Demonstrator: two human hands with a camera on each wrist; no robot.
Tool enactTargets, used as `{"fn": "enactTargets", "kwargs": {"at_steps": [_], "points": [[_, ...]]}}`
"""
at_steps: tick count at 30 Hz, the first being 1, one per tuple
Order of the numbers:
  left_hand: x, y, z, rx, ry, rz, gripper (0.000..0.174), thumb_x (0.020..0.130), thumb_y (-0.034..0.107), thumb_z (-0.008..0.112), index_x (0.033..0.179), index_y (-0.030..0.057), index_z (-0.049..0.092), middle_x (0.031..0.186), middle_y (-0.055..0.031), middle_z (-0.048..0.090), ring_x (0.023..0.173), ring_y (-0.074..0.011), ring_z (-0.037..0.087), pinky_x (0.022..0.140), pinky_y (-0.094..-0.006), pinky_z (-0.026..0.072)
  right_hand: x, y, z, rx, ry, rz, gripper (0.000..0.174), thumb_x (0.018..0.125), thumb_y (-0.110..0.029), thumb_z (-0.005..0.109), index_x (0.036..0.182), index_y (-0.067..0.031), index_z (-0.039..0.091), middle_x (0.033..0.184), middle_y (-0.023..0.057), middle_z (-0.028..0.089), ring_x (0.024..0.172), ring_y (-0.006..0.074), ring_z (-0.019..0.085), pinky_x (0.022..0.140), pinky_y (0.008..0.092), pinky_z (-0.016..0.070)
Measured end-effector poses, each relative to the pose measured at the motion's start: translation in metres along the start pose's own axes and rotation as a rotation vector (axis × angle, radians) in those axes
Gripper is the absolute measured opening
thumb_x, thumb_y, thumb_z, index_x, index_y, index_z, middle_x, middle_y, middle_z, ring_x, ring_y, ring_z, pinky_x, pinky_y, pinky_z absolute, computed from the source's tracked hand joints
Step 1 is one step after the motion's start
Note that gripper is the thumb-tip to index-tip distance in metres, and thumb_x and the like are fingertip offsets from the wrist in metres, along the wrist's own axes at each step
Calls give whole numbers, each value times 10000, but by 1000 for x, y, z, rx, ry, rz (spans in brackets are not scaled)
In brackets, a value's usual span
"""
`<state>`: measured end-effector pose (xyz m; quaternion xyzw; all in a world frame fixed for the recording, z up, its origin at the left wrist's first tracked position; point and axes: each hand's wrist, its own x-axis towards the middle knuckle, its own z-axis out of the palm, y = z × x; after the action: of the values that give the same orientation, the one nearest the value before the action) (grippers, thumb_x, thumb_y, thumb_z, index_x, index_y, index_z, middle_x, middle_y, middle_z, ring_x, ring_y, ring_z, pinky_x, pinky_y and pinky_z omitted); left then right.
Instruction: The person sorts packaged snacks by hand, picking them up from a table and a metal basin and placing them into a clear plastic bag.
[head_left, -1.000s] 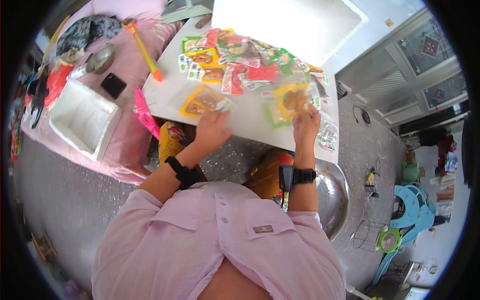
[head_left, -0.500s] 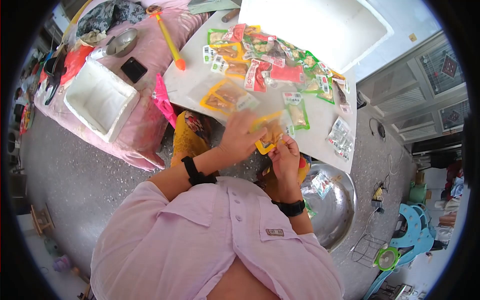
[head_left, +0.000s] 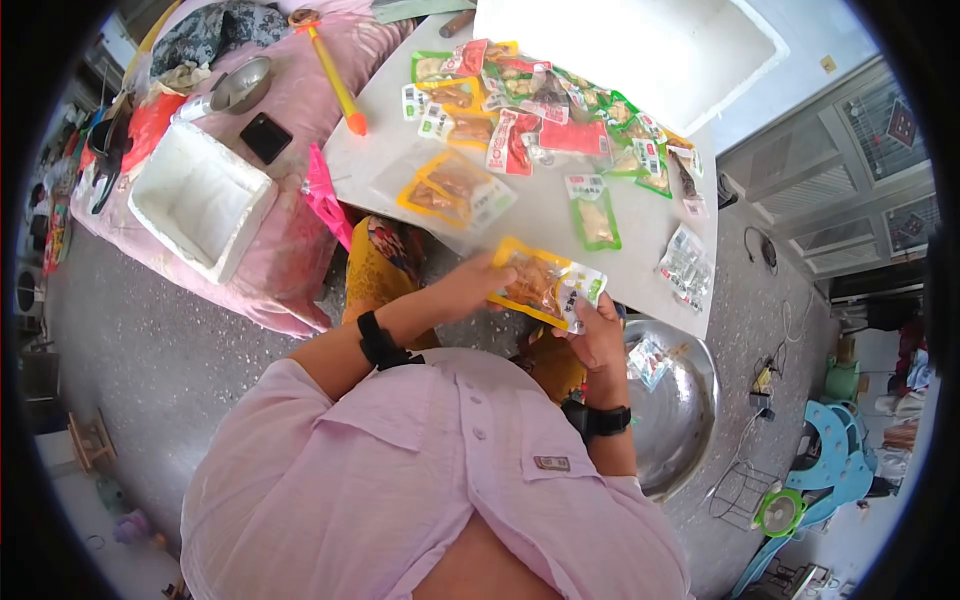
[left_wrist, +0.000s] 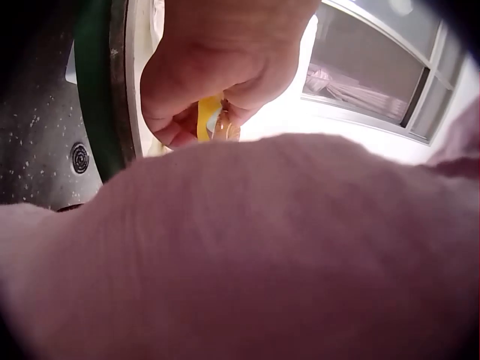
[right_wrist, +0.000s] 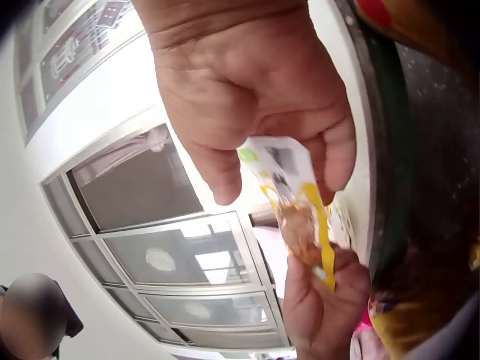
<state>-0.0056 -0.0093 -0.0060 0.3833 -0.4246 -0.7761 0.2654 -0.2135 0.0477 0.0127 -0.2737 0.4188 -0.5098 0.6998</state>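
A clear food packet with a yellow border and a white label end is held in front of the body, close to the table's near edge. Brown pieces show through its window. My left hand pinches its yellow end, which also appears between thumb and fingers in the left wrist view. At the white end, my right hand grips the packet between thumb and fingers. Two overlapping yellow-bordered packets lie on the table beyond the left hand. A green-bordered packet lies beyond the held one.
Red, green and yellow packets are heaped further back on the table. Behind them stands a large white foam box. Silver packets lie at the right edge. Below is a metal basin. Another foam box sits on the pink bed.
My right hand has brought the yellow-bordered packet from over the table toward the body. My left hand has left the packets on the table and taken the other end. The packet's white end now points right.
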Motion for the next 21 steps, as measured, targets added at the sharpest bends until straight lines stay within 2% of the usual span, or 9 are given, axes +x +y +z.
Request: {"fn": "enactTargets", "kwargs": {"at_steps": [6, 8, 9, 12, 13, 16, 19, 21], "points": [[11, -7, -14, 160, -223, 106, 364, 800, 288, 439, 1087, 65, 437, 935, -40, 493, 786, -132, 473, 604, -267, 417, 14, 14, -13, 243, -132, 99, 300, 776, -111, 505, 1070, -77, 451, 943, 88, 547, 769, 215, 577, 539, 348, 521], [8, 0, -13, 217, -162, 89, 347, 794, 285, 448, 1055, 56, 456, 906, -51, 500, 772, -127, 472, 606, -276, 415, 19, 18, -18, 266, -176, 113, 289, 781, -98, 491, 1066, -77, 452, 947, 92, 546, 781, 215, 576, 541, 356, 522], [4, 6, -11, 245, -130, 79, 340, 791, 284, 452, 1038, 51, 466, 892, -56, 503, 765, -124, 472, 607, -281, 414, 21, 20, -17, 229, -129, 92, 286, 784, -101, 486, 1066, -79, 451, 946, 91, 547, 786, 218, 575, 549, 363, 520], [5, 19, -17, 690, 272, 320, 310, 774, 248, 537, 1009, 52, 488, 860, -46, 513, 693, -102, 472, 616, -270, 412, 26, 21, -11, 167, 28, 29, 276, 792, -104, 472, 1066, -86, 447, 944, 85, 545, 800, 224, 571, 573, 377, 512], [6, 20, -19, 921, 445, 395, 275, 725, 228, 565, 913, 38, 503, 797, -96, 499, 661, -174, 511, 606, -305, 428, 28, 19, -7, 178, 87, 11, 272, 794, -100, 465, 1065, -89, 446, 945, 81, 543, 804, 225, 568, 582, 379, 509], [8, 23, -28, 1344, 606, 574, 244, 692, 213, 557, 845, 34, 491, 773, -128, 490, 686, -269, 527, 603, -354, 438, 35, 19, 1, 200, 213, -20, 267, 799, -87, 446, 1066, -97, 439, 954, 71, 534, 819, 227, 559, 596, 380, 503], [14, 22, -34, 1390, 564, 376, 242, 694, 234, 504, 834, 37, 497, 803, -153, 489, 744, -321, 523, 633, -408, 430, 44, 23, 8, 224, 290, -39, 272, 800, -76, 435, 1071, -99, 429, 967, 68, 525, 835, 229, 552, 598, 378, 503], [19, 17, -37, 1390, 549, 324, 233, 703, 228, 490, 833, 35, 494, 824, -157, 494, 742, -322, 524, 638, -408, 429, 46, 26, 14, 226, 319, -64, 277, 799, -72, 433, 1075, -96, 423, 970, 69, 523, 836, 229, 551, 596, 376, 506]]}}
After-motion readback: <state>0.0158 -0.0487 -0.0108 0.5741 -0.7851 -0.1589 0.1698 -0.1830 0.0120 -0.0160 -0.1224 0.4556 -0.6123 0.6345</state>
